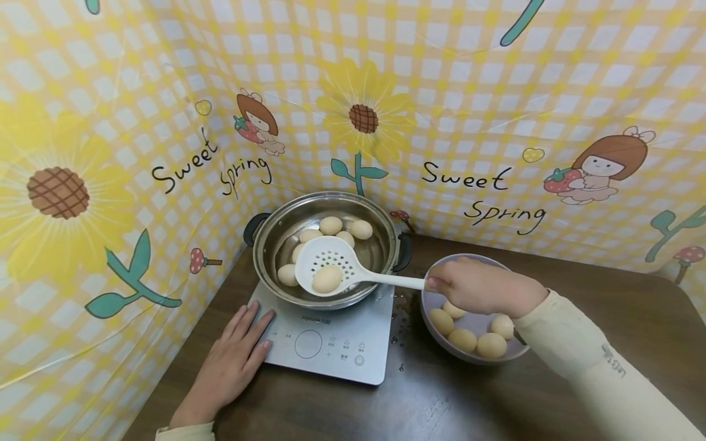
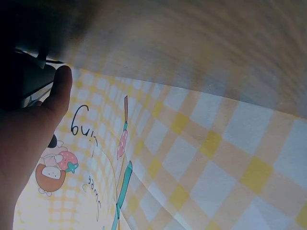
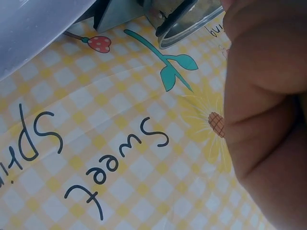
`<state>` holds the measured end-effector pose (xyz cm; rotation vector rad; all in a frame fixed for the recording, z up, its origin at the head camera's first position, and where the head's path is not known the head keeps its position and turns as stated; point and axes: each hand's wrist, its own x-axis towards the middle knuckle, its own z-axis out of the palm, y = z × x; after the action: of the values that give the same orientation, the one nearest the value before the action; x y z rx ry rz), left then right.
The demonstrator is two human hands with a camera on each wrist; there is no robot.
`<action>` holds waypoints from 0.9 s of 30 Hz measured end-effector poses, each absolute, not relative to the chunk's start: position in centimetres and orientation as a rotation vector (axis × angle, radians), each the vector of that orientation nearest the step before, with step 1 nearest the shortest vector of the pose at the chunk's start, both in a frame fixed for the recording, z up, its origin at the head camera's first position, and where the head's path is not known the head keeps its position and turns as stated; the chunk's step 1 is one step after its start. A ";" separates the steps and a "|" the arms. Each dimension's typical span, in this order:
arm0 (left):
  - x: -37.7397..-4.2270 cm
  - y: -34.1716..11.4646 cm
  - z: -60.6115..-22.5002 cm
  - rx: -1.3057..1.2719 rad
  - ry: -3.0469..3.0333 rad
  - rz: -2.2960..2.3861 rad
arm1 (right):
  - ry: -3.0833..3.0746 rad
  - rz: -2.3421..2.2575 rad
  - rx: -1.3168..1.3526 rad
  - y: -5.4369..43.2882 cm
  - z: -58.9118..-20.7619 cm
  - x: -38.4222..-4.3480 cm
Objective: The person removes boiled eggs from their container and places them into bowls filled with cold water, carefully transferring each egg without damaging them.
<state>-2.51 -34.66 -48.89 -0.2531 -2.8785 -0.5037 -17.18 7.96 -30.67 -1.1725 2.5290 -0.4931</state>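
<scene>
In the head view my right hand (image 1: 478,286) grips the handle of a white slotted skimmer (image 1: 364,271). One egg (image 1: 328,279) lies in the skimmer's perforated bowl, over a steel pot (image 1: 276,288). Several more eggs (image 1: 331,225) sit inside the pot, some of them partly covered by the skimmer. My left hand (image 1: 234,355) rests with fingers extended at the left edge of the induction cooker (image 1: 353,361) under the pot. Below my right hand stands a lilac bowl (image 1: 432,334) with several eggs (image 1: 462,340) in it.
The brown wooden table (image 1: 419,404) has water drops between cooker and bowl. Checked cloth (image 1: 452,116) with sunflowers and "Sweet Spring" lettering covers the walls behind and to the left. Dark handles (image 1: 404,248) stick out at the pot's sides.
</scene>
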 end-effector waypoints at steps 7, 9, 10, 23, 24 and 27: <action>-2.6 -34.6 -48.9 -0.246 -2.896 -0.516 | 2.493 -0.539 -1.104 8.2 -30.4 -17.1; -2.6 -34.7 -48.9 -0.244 -2.902 -0.516 | 2.489 -0.527 -1.077 8.3 -30.2 -17.1; -2.6 -34.7 -49.0 -0.245 -2.902 -0.516 | 2.490 -0.517 -1.064 8.3 -30.2 -17.2; -2.6 -34.6 -48.8 -0.240 -2.916 -0.528 | 2.449 -0.580 -0.930 9.6 -29.8 -17.2; -2.6 -34.6 -48.8 -0.239 -2.917 -0.528 | 2.453 -0.581 -0.927 9.8 -29.7 -17.3; -2.6 -34.7 -48.8 -0.242 -2.914 -0.526 | 2.462 -0.572 -0.906 10.2 -29.7 -17.3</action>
<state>-2.61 -34.67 -48.77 -0.2416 -2.9139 -0.5262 -17.31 10.24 -29.74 -0.9064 2.4617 -0.5723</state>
